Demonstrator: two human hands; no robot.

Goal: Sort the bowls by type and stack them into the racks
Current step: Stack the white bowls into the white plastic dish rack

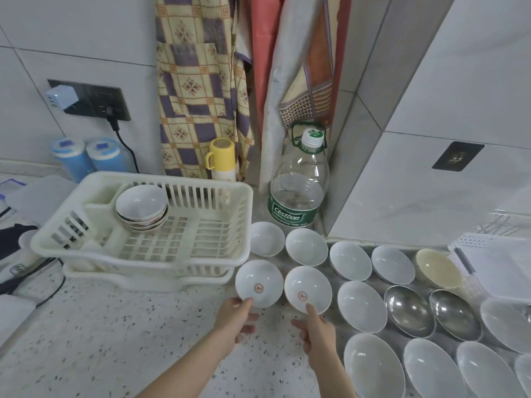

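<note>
Speckled bench [115, 340] here, white rack [184, 242] up past my fingers. Left hand [237, 318] pinches one red-stamped bowl [258, 282] by its near rim, right hand [317, 330] pinches the other stamped bowl [308, 288] the same way, side by side.

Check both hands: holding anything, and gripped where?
Each holds a white bowl with a red mark inside. Left hand pinches the left bowl at its near rim; right hand pinches the right bowl at its near rim.
</note>
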